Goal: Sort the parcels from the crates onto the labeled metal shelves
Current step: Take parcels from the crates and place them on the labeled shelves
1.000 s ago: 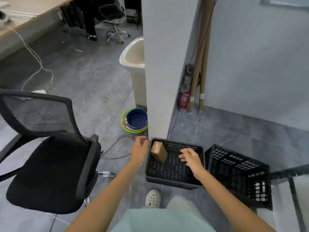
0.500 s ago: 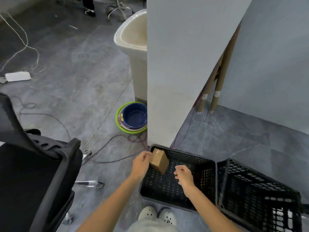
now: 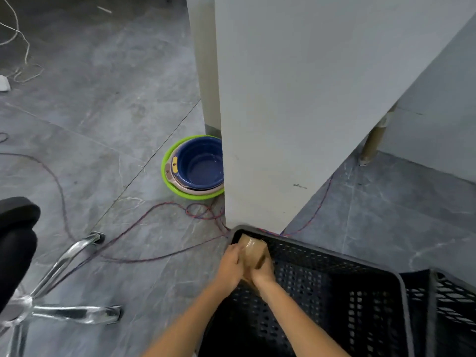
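View from a head camera, looking down at a grey tiled floor. A black plastic crate with perforated walls sits on the floor at the foot of a pale pillar.

In the crate's far left corner, just below the rim, is a small brown cardboard parcel. It is a plain oblong box, shiny with clear tape across its top, with no label readable. Its long axis runs away from the person, with the far end tipped up toward the corner. Whether its near end rests on the crate floor cannot be told.

Both hands meet at the near end of the parcel. The left hand grips its left side with curled fingers. The right hand grips its right side and near end, its fingers mostly hidden behind the box. The parcel lies straight ahead of both hands, between them, and neither is clearly nearer.

This looks like the pick-up step, with a lift straight up past the rim to follow. No shelves are in view.

A second black crate stands touching the first one's right edge. Stacked blue and green basins sit left of the pillar. A red and blue cable trails across the floor. A black office chair stands at the left.
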